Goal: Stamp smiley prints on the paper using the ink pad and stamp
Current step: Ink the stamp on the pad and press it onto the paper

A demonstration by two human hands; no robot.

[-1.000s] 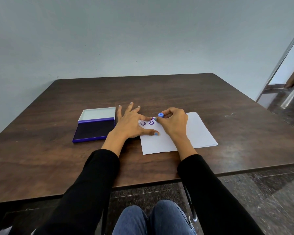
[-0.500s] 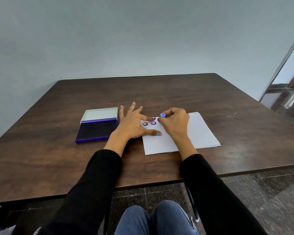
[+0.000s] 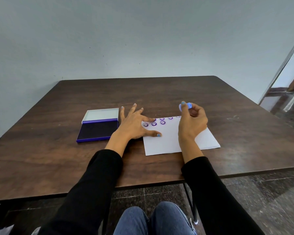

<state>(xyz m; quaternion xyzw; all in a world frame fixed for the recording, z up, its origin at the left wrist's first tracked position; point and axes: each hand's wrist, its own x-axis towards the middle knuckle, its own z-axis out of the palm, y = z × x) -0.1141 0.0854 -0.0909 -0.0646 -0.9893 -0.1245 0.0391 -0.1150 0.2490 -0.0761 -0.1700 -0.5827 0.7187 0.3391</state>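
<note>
Head view. Right hand [image 3: 192, 123]: grip pinched on the small blue stamp [image 3: 188, 106], thumb and fingertips closed round its barrel, lifted clear above the paper [image 3: 175, 143]. The stamp face cannot be made out, so its ink load is unknown. Left hand [image 3: 134, 124]: no grip, fingers spread flat, index and thumb resting on the paper's near-left part, the rest of the palm on the tabletop [image 3: 41, 158].

Positions relative to the right grip: the paper lies directly below and toward the person. The smiley prints [image 3: 162, 122] sit below and left of the grip, in two short rows along the paper's far edge; one print is partly hidden behind the right hand. The open ink pad [image 3: 98, 129], lid standing up at its far side, is well to the left of the grip, beyond the left hand, just beside that hand's outer edge.

Judgement: the step in hand looks like the lift between prints, heading either to re-ink or to the next blank spot. Most of the sheet below the grip is unprinted, so the task seems early to midway.

Doing it well:
- Keep the left hand pressing so the sheet cannot slide.
- Cross over the left hand to the pad and dab squarely, without rocking.
- Bring the stamp down vertically beside the last print, clear of wet neighbours.
- Press once, then lift straight up to avoid a smear or double outline.
</note>
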